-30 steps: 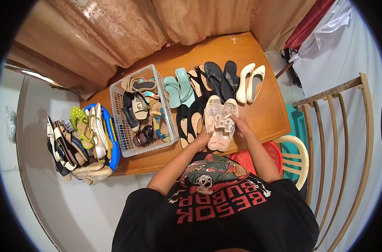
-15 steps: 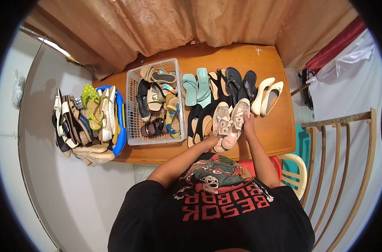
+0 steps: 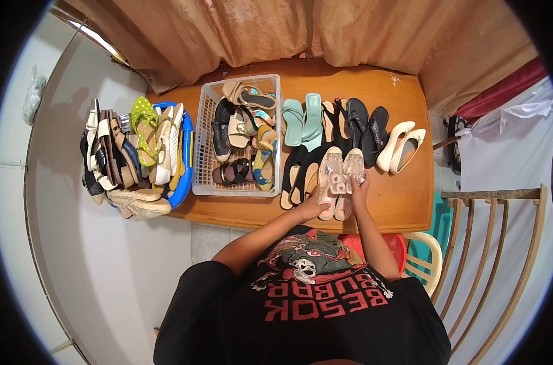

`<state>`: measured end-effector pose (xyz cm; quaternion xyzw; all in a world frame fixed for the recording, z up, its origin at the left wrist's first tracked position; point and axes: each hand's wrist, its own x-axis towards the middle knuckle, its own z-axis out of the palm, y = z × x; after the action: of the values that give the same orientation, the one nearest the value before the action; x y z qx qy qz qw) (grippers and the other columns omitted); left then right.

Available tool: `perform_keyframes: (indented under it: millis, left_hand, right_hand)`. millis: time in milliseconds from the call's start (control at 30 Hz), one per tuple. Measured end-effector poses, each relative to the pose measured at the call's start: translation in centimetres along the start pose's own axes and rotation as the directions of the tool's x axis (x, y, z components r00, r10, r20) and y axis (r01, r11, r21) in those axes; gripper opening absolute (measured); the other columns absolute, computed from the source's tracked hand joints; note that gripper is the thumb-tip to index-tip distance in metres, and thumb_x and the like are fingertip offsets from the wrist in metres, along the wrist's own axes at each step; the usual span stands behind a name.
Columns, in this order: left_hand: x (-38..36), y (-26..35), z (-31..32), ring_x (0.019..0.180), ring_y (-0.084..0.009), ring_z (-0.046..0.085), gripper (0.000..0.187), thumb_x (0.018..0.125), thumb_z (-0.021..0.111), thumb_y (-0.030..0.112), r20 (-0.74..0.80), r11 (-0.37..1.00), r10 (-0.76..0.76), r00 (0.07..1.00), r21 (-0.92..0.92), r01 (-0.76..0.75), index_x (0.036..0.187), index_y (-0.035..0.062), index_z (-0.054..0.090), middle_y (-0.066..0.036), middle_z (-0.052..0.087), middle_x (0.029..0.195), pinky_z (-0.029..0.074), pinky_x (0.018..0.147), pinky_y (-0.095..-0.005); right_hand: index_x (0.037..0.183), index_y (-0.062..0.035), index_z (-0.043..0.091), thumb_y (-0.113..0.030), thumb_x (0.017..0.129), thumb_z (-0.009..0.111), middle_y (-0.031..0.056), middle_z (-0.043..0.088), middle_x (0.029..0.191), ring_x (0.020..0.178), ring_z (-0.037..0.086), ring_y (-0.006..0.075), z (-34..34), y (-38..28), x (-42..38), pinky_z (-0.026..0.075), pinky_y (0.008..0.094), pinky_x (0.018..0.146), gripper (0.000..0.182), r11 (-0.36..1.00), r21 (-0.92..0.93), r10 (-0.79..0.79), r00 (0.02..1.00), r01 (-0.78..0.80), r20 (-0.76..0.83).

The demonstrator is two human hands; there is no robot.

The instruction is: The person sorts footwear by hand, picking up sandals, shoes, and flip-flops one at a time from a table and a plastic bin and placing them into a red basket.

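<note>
A pair of clear sandals with pale pink insoles [image 3: 343, 207] lies side by side near the table's front edge. My left hand [image 3: 313, 207] is at the outer side of the left sandal, its fingers partly hidden. Around the right sandal's side, my right hand [image 3: 359, 190] has its fingers closed. Black wedge sandals [image 3: 298, 182] stand just left of the pair. Behind are mint green slides [image 3: 293, 125] and black flip-flops [image 3: 357, 118]. Cream flat shoes [image 3: 396, 143] rest to the right.
A clear plastic basket [image 3: 237, 193] holds several sandals on the wooden table [image 3: 410, 201]. At the table's left end is a blue basket [image 3: 184, 185] heaped with shoes. A red stool [image 3: 393, 246], a cream chair [image 3: 435, 255] and a wooden rack [image 3: 501, 243] stand at the right.
The clear sandals have come closer together and now lie straighter, with both hands still at their sides. The whole view has shifted slightly.
</note>
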<state>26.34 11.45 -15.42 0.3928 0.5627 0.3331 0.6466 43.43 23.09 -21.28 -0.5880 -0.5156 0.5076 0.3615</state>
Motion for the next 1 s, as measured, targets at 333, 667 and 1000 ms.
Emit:
perform_keyframes:
  millis: [333,667,1000]
  left_hand:
    - [-8.5,4.1,-7.6,0.113,-0.0175,0.058,0.034,0.098,0.053,0.021,0.091,0.907,0.155,0.984,-0.407,-0.105,0.126,0.0014,0.053,-0.014,0.058,0.13,0.045,0.094,-0.0295]
    - [-9.3,4.5,-19.2,0.1,-0.0168,0.055,0.025,0.097,0.047,0.022,-0.601,0.901,0.04,0.798,-0.324,-0.289,0.11,0.0022,0.056,-0.008,0.059,0.108,0.045,0.09,-0.0351]
    - [0.4,4.3,-24.1,0.138,-0.0344,0.032,0.075,0.093,0.055,0.031,-0.688,0.986,0.05,0.724,-0.082,-0.146,0.153,0.016,0.012,-0.022,0.029,0.15,0.03,0.11,-0.0405]
  right_hand:
    - [0.123,-0.0014,0.048,-0.012,0.08,0.063,0.0215,0.035,0.134,0.125,0.033,0.0382,1.9,-9.5,-5.9,0.025,0.0469,0.106,0.046,0.709,-0.612,-0.485,0.872,0.35,-0.064]
    - [0.112,-0.0019,0.055,0.001,0.078,0.057,0.0163,0.055,0.114,0.112,0.048,0.0348,13.1,-17.7,-5.8,0.036,0.0417,0.1,0.034,0.67,-0.152,-0.617,0.659,0.726,0.43]
    - [0.137,-0.0104,0.044,-0.029,0.079,0.062,0.0201,0.035,0.147,0.133,0.033,0.0409,27.4,-20.6,3.4,0.02,0.0539,0.11,0.064,0.565,-0.233,-0.621,0.594,0.792,0.511]
